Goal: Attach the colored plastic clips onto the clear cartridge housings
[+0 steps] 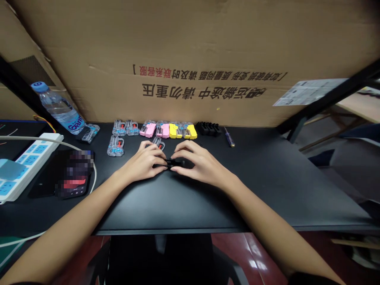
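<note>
Between my hands, just above the black tabletop, is a small black part; the fingers cover much of it, and its exact kind cannot be made out. My left hand pinches its left end between thumb and fingertips. Curved around the right end, my right hand has its thumb below and its fingers above. Directly behind the hands lies a small clear plastic gadget with a red piece inside, partly hidden by the left hand.
Along the cardboard wall lie clear gadgets, pink ones, yellow ones, several black parts and a screwdriver. At left are a water bottle, a power strip, a phone and a cable.
</note>
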Demonstrator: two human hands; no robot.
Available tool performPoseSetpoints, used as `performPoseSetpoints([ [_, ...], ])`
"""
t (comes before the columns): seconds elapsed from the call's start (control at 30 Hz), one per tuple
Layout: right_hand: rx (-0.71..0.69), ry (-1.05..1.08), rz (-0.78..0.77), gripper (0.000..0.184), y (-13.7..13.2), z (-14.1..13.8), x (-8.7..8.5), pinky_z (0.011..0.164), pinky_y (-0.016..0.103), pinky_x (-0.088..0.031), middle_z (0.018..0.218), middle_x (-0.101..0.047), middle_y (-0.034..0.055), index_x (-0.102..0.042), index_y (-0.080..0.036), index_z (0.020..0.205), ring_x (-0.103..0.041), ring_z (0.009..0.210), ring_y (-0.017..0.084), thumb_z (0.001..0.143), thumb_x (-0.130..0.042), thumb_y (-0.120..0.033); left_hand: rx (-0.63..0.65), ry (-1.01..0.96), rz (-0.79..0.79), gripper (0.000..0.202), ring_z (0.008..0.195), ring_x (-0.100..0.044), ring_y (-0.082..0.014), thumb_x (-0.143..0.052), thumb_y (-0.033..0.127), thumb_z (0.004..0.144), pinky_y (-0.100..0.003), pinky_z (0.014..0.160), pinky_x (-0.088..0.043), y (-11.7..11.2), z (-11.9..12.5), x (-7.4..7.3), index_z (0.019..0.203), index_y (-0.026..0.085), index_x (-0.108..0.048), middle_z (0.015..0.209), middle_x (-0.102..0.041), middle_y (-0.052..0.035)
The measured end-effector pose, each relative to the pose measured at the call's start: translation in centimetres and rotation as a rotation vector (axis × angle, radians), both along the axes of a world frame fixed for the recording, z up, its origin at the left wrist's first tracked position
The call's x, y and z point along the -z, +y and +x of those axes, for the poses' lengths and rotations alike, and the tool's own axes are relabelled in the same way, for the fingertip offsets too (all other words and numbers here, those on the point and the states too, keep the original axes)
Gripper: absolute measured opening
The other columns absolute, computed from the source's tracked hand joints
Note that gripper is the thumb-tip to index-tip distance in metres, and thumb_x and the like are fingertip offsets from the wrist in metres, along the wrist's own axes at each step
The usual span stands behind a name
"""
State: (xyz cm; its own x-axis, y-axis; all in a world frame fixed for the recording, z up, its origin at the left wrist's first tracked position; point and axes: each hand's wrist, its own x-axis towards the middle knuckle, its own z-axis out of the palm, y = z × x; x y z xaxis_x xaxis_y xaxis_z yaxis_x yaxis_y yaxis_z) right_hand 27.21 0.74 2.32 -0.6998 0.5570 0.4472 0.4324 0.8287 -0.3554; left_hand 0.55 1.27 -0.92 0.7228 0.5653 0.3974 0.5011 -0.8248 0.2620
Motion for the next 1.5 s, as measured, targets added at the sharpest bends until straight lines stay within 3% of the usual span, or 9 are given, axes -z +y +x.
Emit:
performPoseSetpoints([
  [0.1, -0.009, -0.076, 0.002, 0.03, 0.0, -0.2, 0.3, 0.099, 0.049, -0.059, 0.129, -0.068, 0.0139, -0.069, -0.023, 0.128, -0.068, 0.117, 0.031, 0.1, -0.075, -0.034, 0.009, 0.008, 0.001, 0.014, 0.114, -0.066, -0.0243, -0.071, 0.032, 0.104, -0.049, 0.111, -0.033, 0.0, 0.0, 0.1, 0.105, 0.028, -0.085, 0.114, -0.082, -0.0037],
  [0.4, 0.042, -0.16, 0.028, 0.021, 0.3, 0.0, 1.0, 0.093, 0.048, -0.06, 0.122, -0.072, 0.0137, -0.072, -0.019, 0.116, -0.069, 0.108, 0.031, 0.098, -0.075, -0.03, 0.015, -0.01, 0.005, 0.015, 0.113, -0.067, -0.0233, -0.071, 0.034, 0.105, -0.048, 0.111, -0.033, 0.1, 0.0, 0.1, 0.105, 0.027, -0.085, 0.112, -0.082, -0.0028],
  [0.87, 0.022, -0.108, 0.025, 0.022, 0.0, -0.9, 1.3, 0.092, 0.047, -0.059, 0.117, -0.074, 0.012, -0.072, -0.022, 0.121, -0.069, 0.106, 0.029, 0.1, -0.072, -0.031, 0.001, 0.019, -0.043, 0.018, 0.115, -0.066, -0.0243, -0.068, 0.034, 0.105, -0.051, 0.114, -0.032, 0.1, 0.0, 0.0, 0.104, 0.028, -0.085, 0.114, -0.082, -0.0043],
  [1.13, 0.074, -0.101, 0.049, 0.019, 0.4, 0.0, 0.5, 0.084, 0.043, -0.059, 0.109, -0.076, 0.0121, -0.074, -0.02, 0.109, -0.069, 0.099, 0.028, 0.101, -0.072, -0.037, -0.059, -0.105, -0.026, 0.019, 0.111, -0.069, -0.0227, -0.066, 0.037, 0.107, -0.047, 0.113, -0.033, -0.5, 0.2, -1.3, 0.103, 0.024, -0.078, 0.116, -0.082, -0.004],
  [1.3, 0.057, -0.063, 0.092, 0.02, 0.5, 0.0, 0.6, 0.083, 0.044, -0.059, 0.108, -0.076, 0.0124, -0.073, -0.019, 0.111, -0.069, 0.097, 0.028, 0.101, -0.071, -0.036, -0.088, -0.25, -0.02, 0.018, 0.107, -0.071, -0.0207, -0.066, 0.04, 0.108, -0.044, 0.112, -0.036, -1.5, 0.8, -2.3, 0.114, 0.024, -0.071, 0.118, -0.082, -0.0033],
  [1.5, 0.042, 0.048, 0.108, 0.018, 0.3, -0.3, 0.7, 0.085, 0.045, -0.062, 0.109, -0.076, 0.0122, -0.073, -0.022, 0.113, -0.07, 0.098, 0.028, 0.101, -0.071, -0.035, -0.091, -0.137, -0.096, 0.037, 0.115, -0.068, -0.0257, -0.065, 0.047, 0.106, -0.046, 0.114, -0.036, -1.5, 0.7, -2.0, 0.135, 0.023, -0.063, 0.127, -0.077, -0.0083],
])
